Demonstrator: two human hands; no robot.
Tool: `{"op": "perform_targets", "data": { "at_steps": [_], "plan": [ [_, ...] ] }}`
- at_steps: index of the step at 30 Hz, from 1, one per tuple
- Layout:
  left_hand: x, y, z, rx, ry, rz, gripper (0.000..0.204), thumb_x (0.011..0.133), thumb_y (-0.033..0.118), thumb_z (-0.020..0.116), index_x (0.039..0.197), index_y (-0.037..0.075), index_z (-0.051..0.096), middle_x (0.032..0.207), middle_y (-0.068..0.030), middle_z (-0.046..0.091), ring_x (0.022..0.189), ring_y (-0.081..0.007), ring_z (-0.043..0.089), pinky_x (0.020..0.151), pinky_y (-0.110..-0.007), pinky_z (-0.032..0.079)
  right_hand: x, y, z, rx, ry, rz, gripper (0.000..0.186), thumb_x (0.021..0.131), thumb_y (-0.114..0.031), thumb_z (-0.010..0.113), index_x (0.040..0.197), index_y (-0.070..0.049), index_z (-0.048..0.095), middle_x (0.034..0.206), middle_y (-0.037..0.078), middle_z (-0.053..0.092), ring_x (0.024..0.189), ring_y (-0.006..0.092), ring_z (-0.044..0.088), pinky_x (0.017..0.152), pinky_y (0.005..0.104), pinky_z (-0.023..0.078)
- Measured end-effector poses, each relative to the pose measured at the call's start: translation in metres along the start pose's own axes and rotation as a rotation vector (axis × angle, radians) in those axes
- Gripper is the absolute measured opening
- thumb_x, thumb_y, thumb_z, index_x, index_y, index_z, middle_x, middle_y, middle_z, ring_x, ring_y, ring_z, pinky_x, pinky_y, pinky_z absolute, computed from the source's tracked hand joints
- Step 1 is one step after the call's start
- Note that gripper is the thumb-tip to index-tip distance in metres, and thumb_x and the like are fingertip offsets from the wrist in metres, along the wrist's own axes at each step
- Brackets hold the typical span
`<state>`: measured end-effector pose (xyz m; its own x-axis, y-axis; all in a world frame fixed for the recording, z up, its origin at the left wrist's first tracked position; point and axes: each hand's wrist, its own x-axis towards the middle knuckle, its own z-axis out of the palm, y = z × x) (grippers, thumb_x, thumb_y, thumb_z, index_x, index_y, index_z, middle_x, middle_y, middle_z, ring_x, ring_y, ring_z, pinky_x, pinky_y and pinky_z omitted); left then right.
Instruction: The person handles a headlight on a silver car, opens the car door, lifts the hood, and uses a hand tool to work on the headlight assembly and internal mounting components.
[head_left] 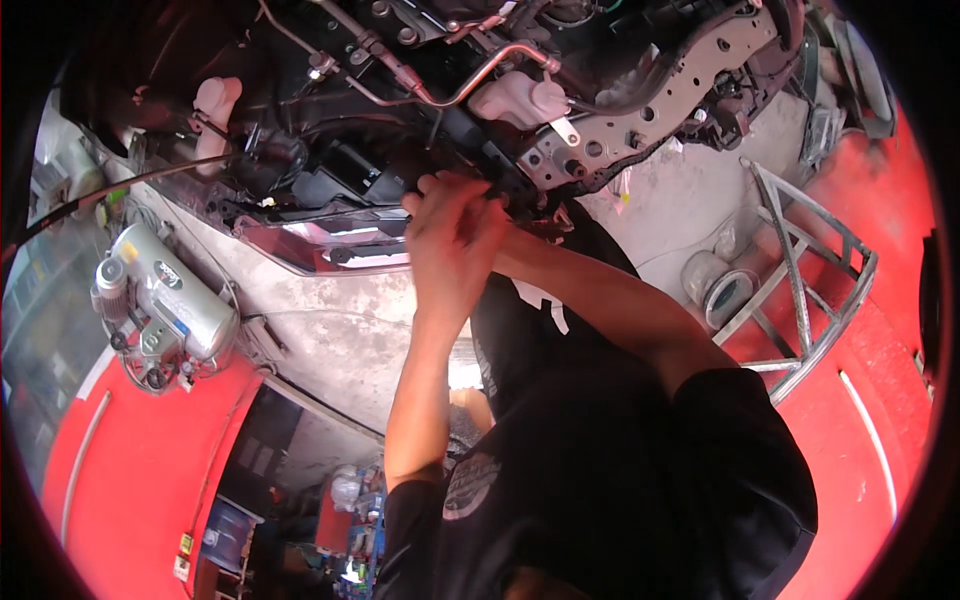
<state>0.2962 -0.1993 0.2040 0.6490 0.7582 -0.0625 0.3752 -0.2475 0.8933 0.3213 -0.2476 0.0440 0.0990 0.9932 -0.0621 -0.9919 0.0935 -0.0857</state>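
Note:
Both my hands are pressed together at the front of a car with its bumper off. My left hand shows its back to me, fingers curled onto a black part beside the headlight. Most of my right hand is hidden behind the left; its forearm comes in from the right. What either hand grips is hidden. Just above them are a white reservoir, a bent metal pipe and a grey drilled crossmember.
A silver air compressor stands on the floor at the left. A grey metal frame stand and a pale round container are at the right. The floor is grey concrete bordered by red paint.

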Motion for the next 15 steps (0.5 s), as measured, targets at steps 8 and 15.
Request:
{"op": "perform_targets", "data": {
  "at_steps": [8,15],
  "plan": [
    [0.037,-0.023,0.064,0.24,-0.35,-0.163,0.022,0.082,0.012,0.072,0.102,0.003,0.071,0.085,-0.0147,0.071,0.076,-0.0285,0.069,0.07,-0.039,0.052,0.004,-0.024,0.05,3.793,-0.043,0.207,0.026,0.079,-0.026,0.067,0.098,-0.01,0.057,0.097,0.011,0.054,0.09,0.0297,0.056,0.073,0.0485,0.045],
    [0.046,-0.018,0.093,0.112,-0.385,-0.198,0.02,0.079,0.013,0.07,0.096,0.002,0.068,0.085,-0.0228,0.07,0.086,-0.0421,0.069,0.075,-0.046,0.055,-0.006,-0.017,0.029,3.934,-0.139,0.514,0.036,0.081,-0.022,0.058,0.115,-0.011,0.063,0.117,0.017,0.058,0.111,0.0382,0.057,0.084,0.0515,0.05]
  ]
}}
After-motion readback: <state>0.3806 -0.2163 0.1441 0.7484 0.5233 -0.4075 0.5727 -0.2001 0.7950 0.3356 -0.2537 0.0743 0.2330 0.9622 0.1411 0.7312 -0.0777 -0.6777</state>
